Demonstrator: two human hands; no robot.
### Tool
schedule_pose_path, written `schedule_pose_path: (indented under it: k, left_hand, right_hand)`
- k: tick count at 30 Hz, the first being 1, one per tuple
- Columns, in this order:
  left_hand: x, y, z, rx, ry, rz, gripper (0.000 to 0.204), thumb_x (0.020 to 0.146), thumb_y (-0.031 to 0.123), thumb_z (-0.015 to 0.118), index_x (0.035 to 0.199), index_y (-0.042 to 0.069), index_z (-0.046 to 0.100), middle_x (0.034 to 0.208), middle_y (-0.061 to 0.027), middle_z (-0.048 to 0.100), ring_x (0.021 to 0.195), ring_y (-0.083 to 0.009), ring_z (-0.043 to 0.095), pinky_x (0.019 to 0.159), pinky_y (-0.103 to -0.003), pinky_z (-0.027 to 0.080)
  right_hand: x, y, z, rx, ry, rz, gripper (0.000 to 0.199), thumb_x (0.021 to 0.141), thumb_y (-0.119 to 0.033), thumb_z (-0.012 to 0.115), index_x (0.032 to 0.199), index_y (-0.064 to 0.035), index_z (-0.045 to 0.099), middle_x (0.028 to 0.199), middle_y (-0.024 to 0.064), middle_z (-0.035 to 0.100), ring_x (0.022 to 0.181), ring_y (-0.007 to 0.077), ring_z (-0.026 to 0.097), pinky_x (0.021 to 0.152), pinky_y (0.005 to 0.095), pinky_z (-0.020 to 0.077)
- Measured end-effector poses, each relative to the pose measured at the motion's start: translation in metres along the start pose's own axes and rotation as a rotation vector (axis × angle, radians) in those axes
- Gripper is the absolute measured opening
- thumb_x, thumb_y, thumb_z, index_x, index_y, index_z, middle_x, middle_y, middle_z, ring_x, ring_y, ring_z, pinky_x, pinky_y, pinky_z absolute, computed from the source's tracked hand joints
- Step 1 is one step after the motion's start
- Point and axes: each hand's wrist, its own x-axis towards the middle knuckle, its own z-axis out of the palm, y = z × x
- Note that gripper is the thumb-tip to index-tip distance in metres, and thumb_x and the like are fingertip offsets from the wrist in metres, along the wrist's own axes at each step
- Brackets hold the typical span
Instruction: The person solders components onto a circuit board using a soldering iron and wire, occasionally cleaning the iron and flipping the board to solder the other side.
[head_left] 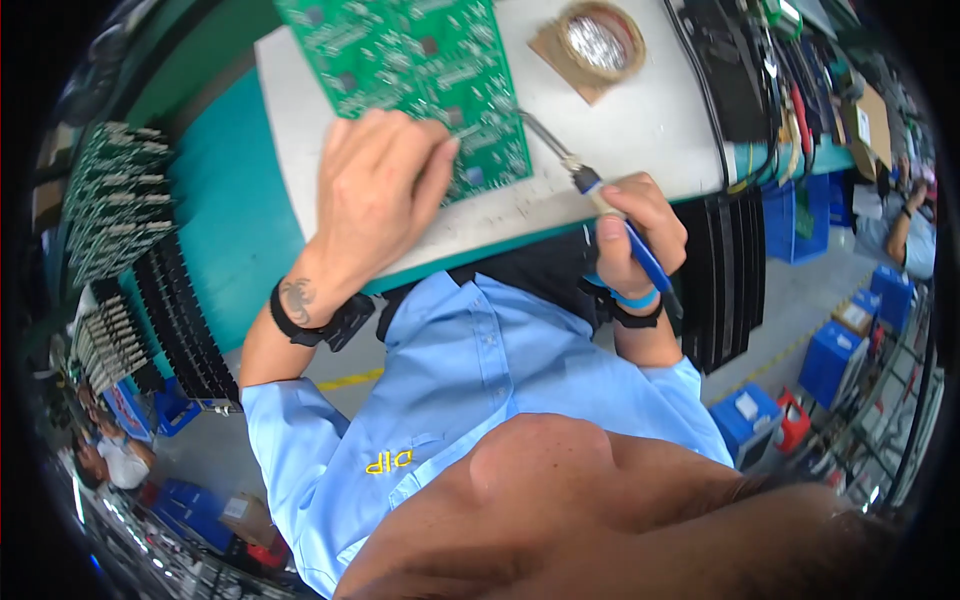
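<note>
A large green circuit board (420, 70) lies on a white work surface (640, 130). My left hand (380, 190) rests flat on the board's near edge, fingers spread, holding it down. My right hand (635, 230) grips the blue handle of a soldering iron (590, 190). The iron's metal tip reaches up and left to the board's right edge. Both wrists carry dark straps, and the right one also has a blue band.
A round brass-coloured tip cleaner on a brown base (598, 45) stands behind the iron. Black cables and tools (745, 70) lie at the right of the bench. Racks of green boards (115, 200) stand left, a black slotted rack (725, 275) right. Blue bins (830, 360) and other people (905, 230) are beyond.
</note>
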Motion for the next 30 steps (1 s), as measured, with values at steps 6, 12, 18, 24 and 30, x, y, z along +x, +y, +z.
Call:
schedule_pose_path:
  k: [6, 12, 18, 24, 30]
  left_hand:
    - [-0.003, 0.004, -0.022, -0.349, 0.059, -0.330, 0.011, 0.097, 0.007, 0.071, 0.102, 0.003, 0.062, 0.079, -0.0086, 0.063, 0.061, -0.0185, 0.058, 0.056, -0.035, 0.043]
    - [0.010, 0.011, -0.041, -0.524, -0.152, -0.423, 0.015, 0.104, 0.012, 0.063, 0.108, 0.001, 0.052, 0.074, -0.0095, 0.060, 0.056, -0.0167, 0.057, 0.052, -0.033, 0.042]
    - [0.003, 0.009, -0.026, -0.562, -0.165, -0.421, 0.015, 0.106, 0.012, 0.059, 0.107, 0.002, 0.048, 0.071, -0.0089, 0.057, 0.055, -0.0171, 0.054, 0.053, -0.033, 0.042]
    - [-0.010, -0.008, -0.023, -0.975, -0.203, -0.582, 0.015, 0.108, 0.013, 0.057, 0.112, 0.003, 0.046, 0.074, -0.0086, 0.055, 0.062, -0.0132, 0.053, 0.057, -0.031, 0.043]
    - [-0.008, -0.010, -0.031, -1.313, -0.311, -0.706, 0.010, 0.107, 0.013, 0.059, 0.107, 0.005, 0.053, 0.075, -0.0056, 0.050, 0.068, -0.0095, 0.051, 0.060, -0.027, 0.042]
  right_hand:
    - [0.020, 0.014, 0.001, -0.210, 0.079, 0.123, 0.024, 0.099, -0.002, 0.059, 0.120, 0.0065, 0.066, 0.109, 0.0188, 0.069, 0.098, 0.0263, 0.067, 0.088, 0.0354, 0.0527]
    - [0.021, 0.018, 0.003, -0.255, 0.029, 0.276, 0.029, 0.104, -0.005, 0.057, 0.130, 0.0051, 0.063, 0.117, 0.0153, 0.068, 0.105, 0.0219, 0.067, 0.092, 0.0326, 0.0518]
    - [0.007, 0.028, 0.002, -0.099, 0.129, 0.256, 0.030, 0.106, -0.010, 0.055, 0.130, 0.0058, 0.063, 0.118, 0.0149, 0.068, 0.102, 0.0196, 0.068, 0.088, 0.0298, 0.0529]
    - [0.002, 0.030, 0.004, -0.114, 0.154, 0.202, 0.032, 0.107, -0.016, 0.056, 0.129, 0.0065, 0.063, 0.117, 0.0156, 0.068, 0.100, 0.0178, 0.068, 0.083, 0.0276, 0.0536]
    - [0.002, 0.029, 0.007, -0.119, 0.191, 0.222, 0.031, 0.106, -0.013, 0.056, 0.128, 0.0066, 0.062, 0.113, 0.0168, 0.068, 0.097, 0.0201, 0.068, 0.083, 0.0297, 0.0536]
